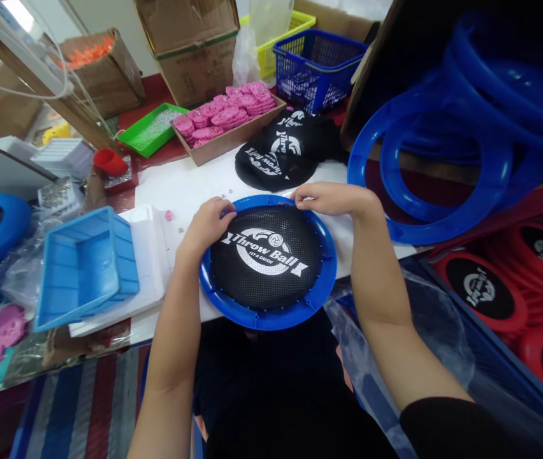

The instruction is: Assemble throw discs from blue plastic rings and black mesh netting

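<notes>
In front of me a blue plastic ring point(317, 306) lies near the table's edge. Inside it sits a round black mesh point(218, 268) with a white "Throw Ball" print, its edge meeting small pegs around the ring. At the upper left of the ring my left hand point(211, 223) is closed, thumb and fingers pinching the mesh edge. My right hand point(324, 197) is closed at the upper right, fingertips pinched on the mesh edge by the rim. Its fingertips partly hide what they grip. Just beyond lie more printed black mesh discs point(278, 153).
Beyond stand a carton tray of pink pieces point(226, 115), a green tray point(152, 131) and a blue basket point(319, 67). A light-blue bin point(87, 261) is at left. Blue rings point(431, 166) spill from a carton at right, above red-rimmed discs point(482, 293).
</notes>
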A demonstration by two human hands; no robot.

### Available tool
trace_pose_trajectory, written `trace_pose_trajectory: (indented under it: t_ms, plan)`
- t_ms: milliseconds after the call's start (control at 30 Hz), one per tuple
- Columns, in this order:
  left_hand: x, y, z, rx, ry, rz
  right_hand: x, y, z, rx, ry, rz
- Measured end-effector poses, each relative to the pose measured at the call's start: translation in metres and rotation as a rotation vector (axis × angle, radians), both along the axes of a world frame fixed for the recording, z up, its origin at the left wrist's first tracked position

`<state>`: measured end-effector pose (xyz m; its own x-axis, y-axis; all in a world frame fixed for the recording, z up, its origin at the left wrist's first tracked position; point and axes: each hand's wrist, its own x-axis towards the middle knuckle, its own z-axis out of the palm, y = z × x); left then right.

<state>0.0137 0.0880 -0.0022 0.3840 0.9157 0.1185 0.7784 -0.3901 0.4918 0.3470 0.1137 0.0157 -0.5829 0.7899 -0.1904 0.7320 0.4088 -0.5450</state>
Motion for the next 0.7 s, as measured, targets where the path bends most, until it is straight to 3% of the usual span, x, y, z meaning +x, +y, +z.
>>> trace_pose_trajectory:
  t_ms: [367,700]
  plan:
    - [-0.001,0.001,-0.006,0.006,-0.026,0.011,-0.008,0.004,-0.011,0.072,-0.049,0.049]
    - [-0.001,0.001,-0.003,-0.013,-0.011,0.010,-0.005,-0.002,-0.007,0.077,-0.091,-0.071]
